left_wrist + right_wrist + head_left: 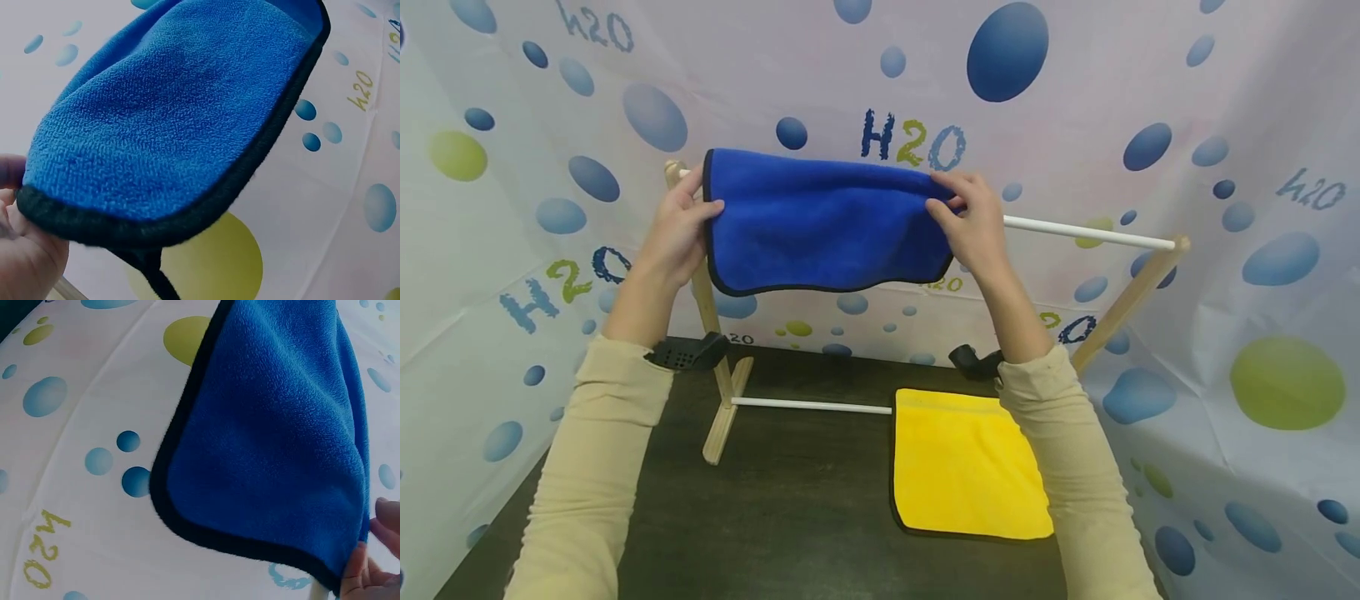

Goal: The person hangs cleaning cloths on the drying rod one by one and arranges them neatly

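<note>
A blue cloth (pixel 827 221) with black edging is spread sideways along the upper white rod (pixel 1086 232) of a wooden rack. It hides the rod's left stretch, and whether all of it lies over the rod I cannot tell. My left hand (pixel 676 229) pinches the cloth's left edge near the top, thumb in front. At the upper right end, my right hand (pixel 973 218) pinches it between thumb and fingers. Close up in the left wrist view, the cloth (pixel 169 112) hangs with a loose fold. The right wrist view shows my right fingertips (pixel 356 569) on its edge.
A yellow cloth (pixel 966 467) with black edging lies flat on the dark table (pixel 775 517), over part of the rack's lower white rod (pixel 812 406). Wooden uprights (pixel 1123 312) stand at both ends. A white curtain (pixel 730 67) with bubble prints surrounds the table.
</note>
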`<state>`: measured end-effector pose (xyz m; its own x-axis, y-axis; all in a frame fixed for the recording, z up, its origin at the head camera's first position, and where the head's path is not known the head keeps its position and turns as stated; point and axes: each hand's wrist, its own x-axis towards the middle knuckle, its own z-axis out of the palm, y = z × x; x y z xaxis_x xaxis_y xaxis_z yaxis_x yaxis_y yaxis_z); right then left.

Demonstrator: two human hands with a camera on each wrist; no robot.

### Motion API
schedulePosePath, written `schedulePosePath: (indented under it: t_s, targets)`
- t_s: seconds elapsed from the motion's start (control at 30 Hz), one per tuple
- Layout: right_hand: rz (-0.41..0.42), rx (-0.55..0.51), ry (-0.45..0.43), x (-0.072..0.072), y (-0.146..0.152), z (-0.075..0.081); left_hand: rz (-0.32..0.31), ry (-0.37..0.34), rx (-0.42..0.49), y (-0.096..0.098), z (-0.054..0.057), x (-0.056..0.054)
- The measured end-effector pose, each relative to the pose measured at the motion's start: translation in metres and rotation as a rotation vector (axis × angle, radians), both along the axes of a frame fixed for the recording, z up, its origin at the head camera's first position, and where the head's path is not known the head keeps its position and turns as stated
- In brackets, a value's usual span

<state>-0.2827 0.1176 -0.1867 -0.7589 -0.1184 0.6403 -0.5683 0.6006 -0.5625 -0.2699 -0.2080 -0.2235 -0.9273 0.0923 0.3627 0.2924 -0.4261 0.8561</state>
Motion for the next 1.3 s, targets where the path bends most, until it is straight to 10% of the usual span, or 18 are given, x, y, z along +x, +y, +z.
schedulePosePath:
  t_s: [0.43,0.67,1.07,1.3]
  targets:
    - [-0.033,-0.124,0.140,-0.002,0.019,-0.025,0.050,0.013,-0.049,-0.002,-0.011,0.000]
    - [-0.016,-0.388,0.185,-0.002,0.027,-0.049,0.080,0.052,-0.023,-0.001,-0.019,0.001]
    - [0.104,-0.470,-0.034,0.011,0.006,-0.065,0.074,0.066,0.107,0.006,-0.024,0.000]
    - [0.112,-0.602,0.089,-0.003,0.012,-0.075,0.095,0.053,0.063,0.005,-0.024,0.002]
